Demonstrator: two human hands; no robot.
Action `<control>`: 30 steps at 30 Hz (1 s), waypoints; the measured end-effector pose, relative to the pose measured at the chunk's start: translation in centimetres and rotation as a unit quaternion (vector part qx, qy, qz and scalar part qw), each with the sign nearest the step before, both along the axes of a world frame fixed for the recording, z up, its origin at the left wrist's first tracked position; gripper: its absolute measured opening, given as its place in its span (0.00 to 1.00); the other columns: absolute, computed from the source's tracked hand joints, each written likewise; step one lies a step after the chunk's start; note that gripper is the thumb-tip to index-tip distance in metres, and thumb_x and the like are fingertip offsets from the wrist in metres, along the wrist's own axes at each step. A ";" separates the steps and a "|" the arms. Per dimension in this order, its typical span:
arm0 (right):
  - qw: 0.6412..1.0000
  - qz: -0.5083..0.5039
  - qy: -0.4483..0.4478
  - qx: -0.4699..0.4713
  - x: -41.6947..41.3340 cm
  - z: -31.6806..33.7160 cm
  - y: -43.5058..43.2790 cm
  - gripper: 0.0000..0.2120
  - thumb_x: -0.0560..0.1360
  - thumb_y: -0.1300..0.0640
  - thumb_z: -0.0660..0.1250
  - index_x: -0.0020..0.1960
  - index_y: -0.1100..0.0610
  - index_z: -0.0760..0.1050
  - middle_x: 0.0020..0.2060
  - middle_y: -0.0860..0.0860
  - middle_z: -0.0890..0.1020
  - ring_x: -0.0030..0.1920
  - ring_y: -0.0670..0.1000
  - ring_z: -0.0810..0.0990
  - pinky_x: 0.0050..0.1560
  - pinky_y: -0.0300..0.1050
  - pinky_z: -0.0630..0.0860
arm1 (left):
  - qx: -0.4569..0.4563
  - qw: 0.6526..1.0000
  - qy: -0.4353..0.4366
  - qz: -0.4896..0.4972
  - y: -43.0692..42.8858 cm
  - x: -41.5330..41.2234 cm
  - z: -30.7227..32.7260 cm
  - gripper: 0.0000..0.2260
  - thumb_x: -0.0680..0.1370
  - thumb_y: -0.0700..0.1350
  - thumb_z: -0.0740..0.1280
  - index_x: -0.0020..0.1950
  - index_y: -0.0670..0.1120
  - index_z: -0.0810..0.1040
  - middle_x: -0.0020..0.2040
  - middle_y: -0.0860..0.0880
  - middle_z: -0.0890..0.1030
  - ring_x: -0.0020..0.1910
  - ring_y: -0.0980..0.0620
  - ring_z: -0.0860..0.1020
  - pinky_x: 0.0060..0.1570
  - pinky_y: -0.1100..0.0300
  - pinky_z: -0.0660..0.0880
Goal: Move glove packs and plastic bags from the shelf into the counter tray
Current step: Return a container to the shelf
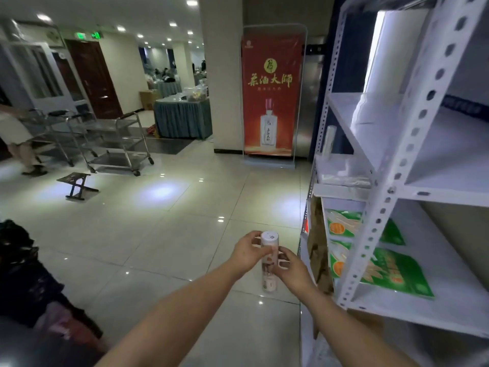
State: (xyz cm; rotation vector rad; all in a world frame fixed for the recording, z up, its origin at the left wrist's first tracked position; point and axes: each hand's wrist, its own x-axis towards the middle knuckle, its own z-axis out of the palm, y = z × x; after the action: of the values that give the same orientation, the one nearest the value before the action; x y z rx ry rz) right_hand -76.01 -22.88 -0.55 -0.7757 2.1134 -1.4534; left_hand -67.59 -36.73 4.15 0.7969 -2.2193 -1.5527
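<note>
L hand (247, 254) & R hand (291, 271) grip upright tube pack (269, 241) beside shelf (381, 221) edge; open floor (172, 234) ahead.

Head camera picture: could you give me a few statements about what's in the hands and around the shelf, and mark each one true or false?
1. The left hand and the right hand both hold a clear tube. True.
2. The clear tube rests on the shelf. False: it is held in the air above the floor tiles, left of the shelf.
3. Green packs lie on a lower board of the shelf. True.
4. The banner by the pillar is blue. False: it is red.
5. Metal trolleys stand across the room at the left. True.
</note>
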 end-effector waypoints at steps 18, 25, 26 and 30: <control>0.981 -0.190 0.031 -0.005 -22.9 0.4 -18.4 0.25 0.70 0.54 0.75 0.64 0.50 0.72 0.53 0.48 0.82 0.52 0.51 0.82 0.53 0.49 0.79 | 0.036 0.997 0.016 -0.070 -20.2 -23.7 -0.3 0.14 0.78 0.52 0.71 0.62 0.50 0.79 0.47 0.52 0.83 0.51 0.49 0.83 0.47 0.60 0.75; 0.957 -0.289 0.036 -0.007 -32.9 5.8 -22.9 0.23 0.73 0.55 0.75 0.65 0.54 0.72 0.59 0.50 0.80 0.61 0.54 0.79 0.63 0.55 0.76 | -0.078 0.984 -0.030 -0.159 -28.5 -34.4 0.9 0.11 0.78 0.50 0.70 0.60 0.51 0.80 0.50 0.53 0.82 0.50 0.52 0.80 0.44 0.65 0.73; 0.952 -0.302 0.048 -0.007 -34.0 6.4 -23.2 0.23 0.73 0.55 0.75 0.65 0.54 0.72 0.60 0.50 0.79 0.60 0.52 0.78 0.63 0.53 0.76 | -0.095 0.980 -0.030 -0.174 -29.4 -35.8 1.0 0.11 0.78 0.49 0.70 0.60 0.50 0.80 0.50 0.53 0.82 0.48 0.53 0.80 0.43 0.65 0.72; 0.931 -0.359 0.068 -0.021 -38.1 8.3 -23.5 0.23 0.74 0.55 0.74 0.66 0.54 0.72 0.59 0.50 0.80 0.54 0.49 0.77 0.53 0.43 0.75 | -0.135 0.967 -0.013 -0.217 -31.4 -41.4 1.3 0.10 0.78 0.44 0.71 0.59 0.46 0.80 0.49 0.51 0.84 0.44 0.57 0.78 0.39 0.73 0.69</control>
State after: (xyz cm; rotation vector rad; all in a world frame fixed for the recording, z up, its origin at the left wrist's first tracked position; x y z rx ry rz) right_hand -114.12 -46.38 7.73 -0.0885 2.6355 -1.8321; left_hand -108.98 -68.17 5.43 0.2615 -2.6779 -1.3627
